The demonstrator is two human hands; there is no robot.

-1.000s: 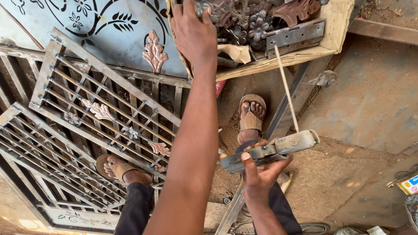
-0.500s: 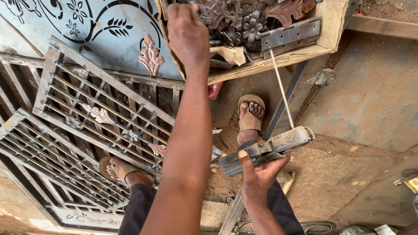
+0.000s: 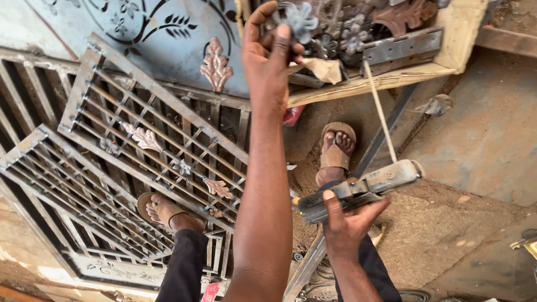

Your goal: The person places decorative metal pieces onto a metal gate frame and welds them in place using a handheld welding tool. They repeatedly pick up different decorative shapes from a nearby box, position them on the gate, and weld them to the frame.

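My left hand (image 3: 269, 53) is stretched far forward and holds a small grey metal flower ornament (image 3: 296, 19) just above a wooden box (image 3: 447, 50) that is full of several cast metal ornaments. My right hand (image 3: 347, 221) is low and close to my body, shut around the grip of an electrode holder (image 3: 358, 190), with a thin welding rod (image 3: 379, 112) pointing up towards the box. My two feet in sandals stand on the dirt floor below.
Metal window grilles (image 3: 140, 156) with leaf ornaments lie stacked on the left. A painted metal gate panel (image 3: 140, 33) lies behind them. A steel bar (image 3: 391, 128) runs diagonally under the box. Concrete floor is on the right.
My left hand has lifted out of the box with a flower ornament pinched in its fingers. The right hand with the electrode holder has stayed nearly still.
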